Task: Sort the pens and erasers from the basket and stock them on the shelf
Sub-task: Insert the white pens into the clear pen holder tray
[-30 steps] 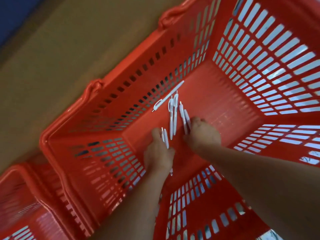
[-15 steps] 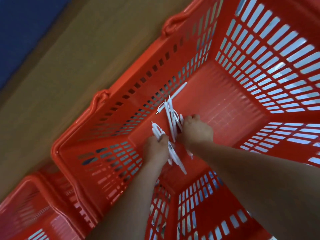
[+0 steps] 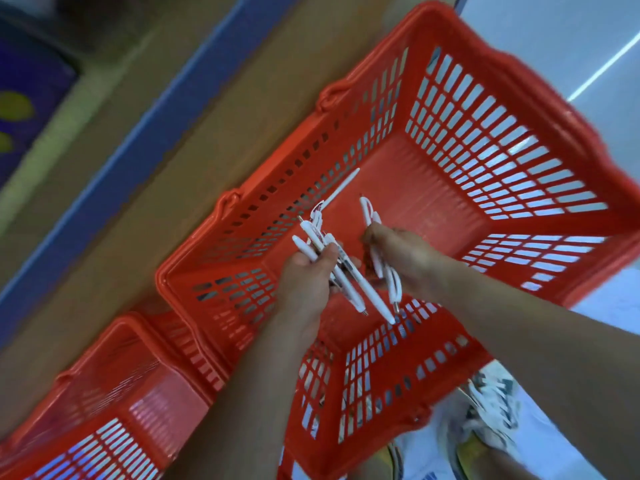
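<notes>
2 bundles of white pens are held above the near end of the red basket (image 3: 433, 209), clear of its floor. Nearest, the left hand (image 3: 304, 275) curls round several pens (image 3: 349, 289), thumb across the barrels, with the tips fanned out towards the basket's near wall. Just beside it, closer to the basket's middle, the right hand (image 3: 405, 258) clutches a smaller bunch (image 3: 394, 289) in its fist. Farther in, 1 loose pen (image 3: 341, 188) lies on the basket floor close to 1 long wall. No erasers show in the basket. The pens look light, stiff and smooth, so a splayed fan could slip out. A grip round the middle of the barrels, ends squared up, should hold best. The lone pen probably wants a mid-barrel pinch.
</notes>
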